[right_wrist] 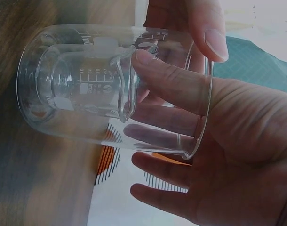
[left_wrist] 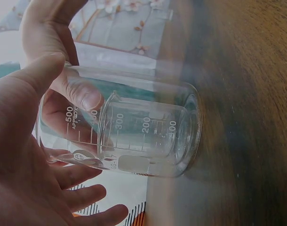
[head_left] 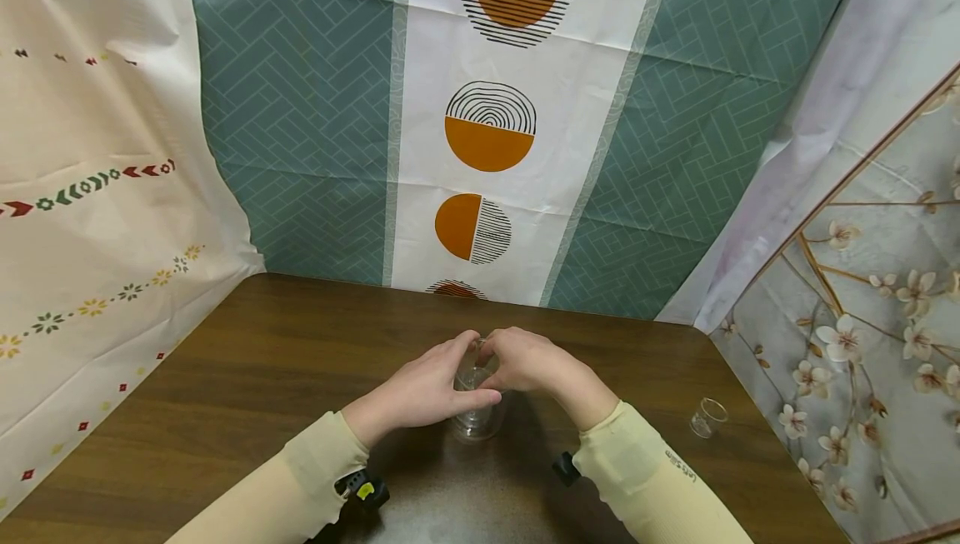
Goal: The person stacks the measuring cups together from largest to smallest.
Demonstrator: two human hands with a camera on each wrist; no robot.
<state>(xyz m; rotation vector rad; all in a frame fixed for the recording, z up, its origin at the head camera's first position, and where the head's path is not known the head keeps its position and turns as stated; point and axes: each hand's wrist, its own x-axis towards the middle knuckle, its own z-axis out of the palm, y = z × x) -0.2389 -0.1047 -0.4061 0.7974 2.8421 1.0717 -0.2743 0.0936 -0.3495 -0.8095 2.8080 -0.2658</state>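
Pinching the small beaker by its rim, as near as I can judge, my right hand reaches inside the big beaker, thumb at the lip and fingers curled in with it; how firm that grip is I cannot tell. The small beaker is about upright within the big one, just below the centre of the head view; whether its base touches bottom, I cannot make out. My left hand cups the big beaker near its top, thumb and forefinger curved about the rim, the other fingers spread loose. Both glasses should prove light, stiff, slick and easily chipped, so I'd hold the small one at its lip and keep it straight, as the outer wall leaves little room sideways. Wide bare wood of the table lies towards the left of the frame; its far edge runs behind my hands, below the patterned cloth, and another beaker stands near the right edge.
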